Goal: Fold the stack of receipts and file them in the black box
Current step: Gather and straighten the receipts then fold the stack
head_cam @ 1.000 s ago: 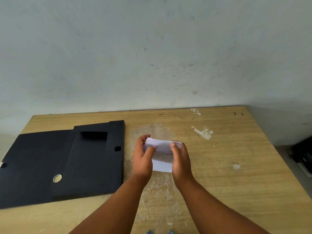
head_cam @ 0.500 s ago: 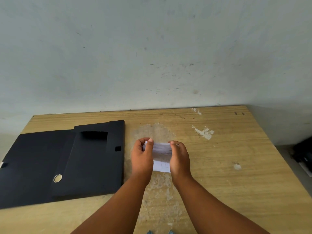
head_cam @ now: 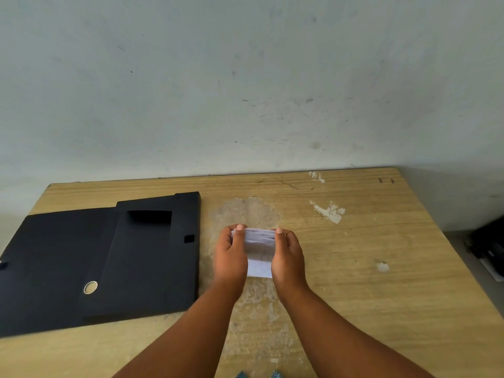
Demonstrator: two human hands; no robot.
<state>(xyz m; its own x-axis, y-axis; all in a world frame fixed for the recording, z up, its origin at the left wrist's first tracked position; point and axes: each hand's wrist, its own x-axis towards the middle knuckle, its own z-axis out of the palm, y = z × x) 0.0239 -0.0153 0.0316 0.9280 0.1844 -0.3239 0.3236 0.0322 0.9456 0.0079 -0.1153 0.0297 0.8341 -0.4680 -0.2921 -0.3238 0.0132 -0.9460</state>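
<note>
Holding the folded stack of receipts [head_cam: 259,252] just above the middle of the desk [head_cam: 381,282], both hands grip it from the sides: left hand [head_cam: 230,255] and right hand [head_cam: 289,257], fingers pinching the folded top edge between thumbs and fingertips. Off to the left, close by but not touching, the black box [head_cam: 109,257] lies flat on the wood, flap open, against a scuffed pale wall [head_cam: 245,77].

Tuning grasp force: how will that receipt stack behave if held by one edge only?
Probably floppy: the receipts already bend over at the top between the left hand and right hand. Likely light. Loose sheets may fan or slip, since layered edges show near the top.
</note>
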